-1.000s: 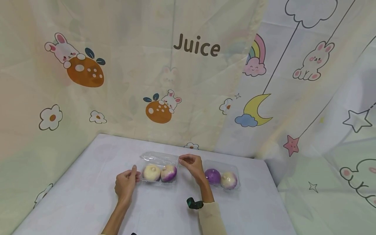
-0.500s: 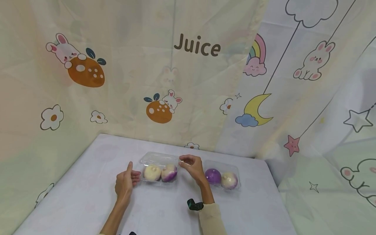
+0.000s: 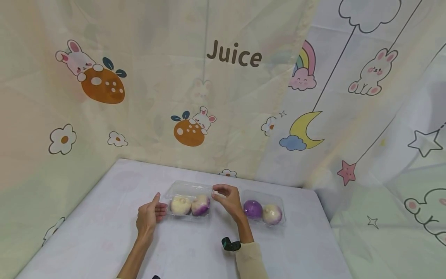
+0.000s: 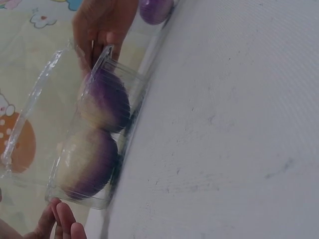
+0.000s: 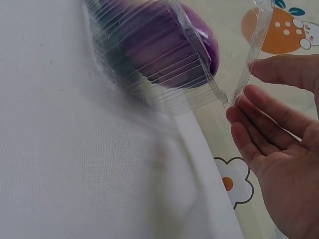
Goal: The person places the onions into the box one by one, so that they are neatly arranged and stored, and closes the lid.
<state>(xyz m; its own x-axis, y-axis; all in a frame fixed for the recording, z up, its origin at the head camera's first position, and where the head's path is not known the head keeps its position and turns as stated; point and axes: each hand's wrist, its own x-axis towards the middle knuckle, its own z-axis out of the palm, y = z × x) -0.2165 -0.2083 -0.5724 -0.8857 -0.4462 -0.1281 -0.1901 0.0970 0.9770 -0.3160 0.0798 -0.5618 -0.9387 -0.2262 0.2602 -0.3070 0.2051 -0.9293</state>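
Note:
A clear plastic clamshell box (image 3: 189, 218) lies on the white table with its hinged lid (image 3: 188, 187) raised at the back. Inside are two round cream-and-purple vegetables, one mostly cream (image 3: 180, 205) and one purple on its side (image 3: 200, 205); they look like turnips or onions. My right hand (image 3: 228, 198) pinches the lid's right edge between thumb and fingertips, clear in the right wrist view. At the box's left end, my left hand (image 3: 148, 219) has its fingers straight and thumb raised; in the left wrist view its fingertips (image 4: 65, 214) are close to the box's end wall.
To the right stands a second clear clamshell box (image 3: 263, 195) holding a purple round vegetable (image 3: 252, 209) and a cream one (image 3: 271, 214). Printed fabric (image 3: 237, 128) hangs behind the white table (image 3: 188, 248). A dark strap-on camera (image 3: 230, 244) sits at my right wrist.
My left fingers have straightened and spread from the thumb, drawing slightly back from the lid's left side. The lid has shifted a little; my right hand stays at its right edge.

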